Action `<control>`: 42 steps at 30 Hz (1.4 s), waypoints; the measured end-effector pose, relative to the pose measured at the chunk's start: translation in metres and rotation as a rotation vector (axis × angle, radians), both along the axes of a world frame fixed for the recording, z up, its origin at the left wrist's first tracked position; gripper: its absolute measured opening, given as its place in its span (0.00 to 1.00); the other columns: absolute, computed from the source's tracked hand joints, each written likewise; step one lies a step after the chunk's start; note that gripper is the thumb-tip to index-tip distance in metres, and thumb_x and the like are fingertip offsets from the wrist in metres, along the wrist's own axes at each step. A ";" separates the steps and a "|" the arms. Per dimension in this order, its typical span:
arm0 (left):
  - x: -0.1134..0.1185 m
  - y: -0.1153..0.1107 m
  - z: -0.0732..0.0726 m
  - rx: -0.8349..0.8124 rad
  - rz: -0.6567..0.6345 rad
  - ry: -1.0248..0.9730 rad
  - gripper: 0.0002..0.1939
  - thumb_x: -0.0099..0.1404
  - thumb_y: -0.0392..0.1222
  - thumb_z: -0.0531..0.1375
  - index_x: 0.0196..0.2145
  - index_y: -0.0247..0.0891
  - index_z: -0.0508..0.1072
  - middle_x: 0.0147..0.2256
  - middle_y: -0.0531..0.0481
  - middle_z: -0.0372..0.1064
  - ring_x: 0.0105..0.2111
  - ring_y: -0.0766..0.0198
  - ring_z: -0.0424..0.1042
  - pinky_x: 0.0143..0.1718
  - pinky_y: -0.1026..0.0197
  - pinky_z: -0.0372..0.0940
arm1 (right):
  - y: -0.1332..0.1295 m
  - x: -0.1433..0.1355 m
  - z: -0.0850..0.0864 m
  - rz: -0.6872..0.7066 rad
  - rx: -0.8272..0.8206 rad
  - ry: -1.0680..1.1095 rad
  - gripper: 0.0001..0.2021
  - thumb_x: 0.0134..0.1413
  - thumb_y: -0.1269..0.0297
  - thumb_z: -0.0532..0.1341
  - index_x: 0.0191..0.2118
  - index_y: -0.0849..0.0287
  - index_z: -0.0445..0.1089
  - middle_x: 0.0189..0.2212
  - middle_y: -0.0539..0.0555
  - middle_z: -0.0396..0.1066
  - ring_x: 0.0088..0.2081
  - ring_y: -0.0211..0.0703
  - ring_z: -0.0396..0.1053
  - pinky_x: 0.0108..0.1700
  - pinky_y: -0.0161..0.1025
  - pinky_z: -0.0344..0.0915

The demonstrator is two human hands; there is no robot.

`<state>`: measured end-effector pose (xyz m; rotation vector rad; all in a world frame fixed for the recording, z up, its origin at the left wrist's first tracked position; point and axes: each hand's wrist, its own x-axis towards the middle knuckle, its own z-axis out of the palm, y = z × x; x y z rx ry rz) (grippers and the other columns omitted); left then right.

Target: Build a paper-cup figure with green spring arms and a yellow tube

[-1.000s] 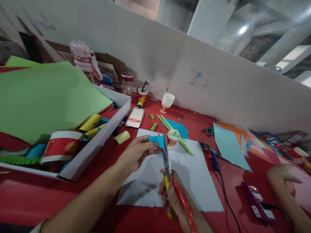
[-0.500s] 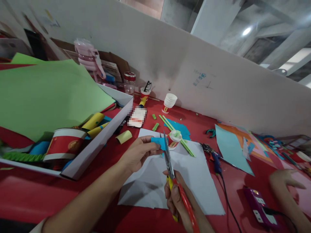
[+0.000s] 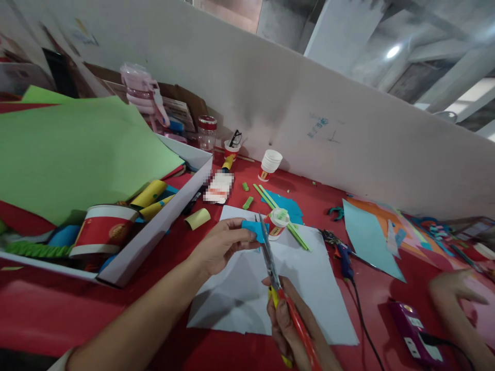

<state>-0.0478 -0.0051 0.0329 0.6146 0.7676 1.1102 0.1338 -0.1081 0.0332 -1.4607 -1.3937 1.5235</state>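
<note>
Between the thumb and fingers of my left hand (image 3: 222, 247) is a small piece of blue paper (image 3: 252, 227). My right hand (image 3: 288, 314) grips scissors (image 3: 273, 273) with red and yellow handles, their blades at the right edge of the blue paper. Beneath both hands lies a white sheet (image 3: 309, 293) on the red table. Just beyond the blades stands a small paper cup (image 3: 277, 224) with a green folded strip on top. Green strips (image 3: 294, 234) and blue paper (image 3: 284, 203) lie behind it.
To the left, a white box (image 3: 154, 232) holds green sheets, a paper cup and yellow rolls. A glue gun (image 3: 344, 260) with a cable and a purple power strip (image 3: 415, 330) lie right. Another person's hand (image 3: 456, 288) is at the far right. Stacked cups (image 3: 269, 165) stand behind.
The scissors and my right hand have shifted slightly, and the handles look a little further apart. The blue paper now tilts a bit at the blades. My left hand has barely moved.
</note>
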 end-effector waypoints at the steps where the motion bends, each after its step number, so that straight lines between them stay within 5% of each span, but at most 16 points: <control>1: 0.000 0.000 -0.001 0.002 -0.006 0.000 0.08 0.42 0.35 0.70 0.18 0.34 0.73 0.17 0.56 0.65 0.22 0.70 0.66 0.38 0.61 0.71 | -0.001 -0.001 0.003 -0.002 -0.011 -0.012 0.30 0.57 0.34 0.52 0.53 0.54 0.63 0.24 0.44 0.57 0.17 0.27 0.47 0.17 0.29 0.45; 11: -0.001 0.000 -0.002 -0.004 -0.034 0.006 0.08 0.42 0.36 0.70 0.21 0.33 0.75 0.21 0.53 0.69 0.25 0.69 0.68 0.36 0.64 0.69 | -0.006 -0.003 0.017 -0.047 -0.037 -0.035 0.35 0.52 0.30 0.54 0.53 0.55 0.64 0.23 0.44 0.56 0.18 0.28 0.46 0.21 0.31 0.46; 32: -0.004 0.003 -0.007 0.011 -0.057 0.010 0.08 0.46 0.33 0.69 0.21 0.34 0.71 0.23 0.53 0.69 0.22 0.72 0.64 0.29 0.67 0.63 | -0.008 0.004 0.000 -0.060 -0.046 -0.035 0.36 0.48 0.28 0.55 0.47 0.57 0.65 0.17 0.39 0.44 0.16 0.27 0.37 0.17 0.30 0.37; 42: 0.002 -0.001 -0.002 -0.014 -0.001 -0.026 0.08 0.46 0.35 0.70 0.23 0.34 0.73 0.23 0.54 0.70 0.22 0.72 0.64 0.29 0.67 0.64 | -0.008 0.003 -0.005 -0.040 -0.026 -0.122 0.37 0.50 0.28 0.53 0.49 0.57 0.65 0.14 0.39 0.46 0.13 0.28 0.41 0.15 0.29 0.39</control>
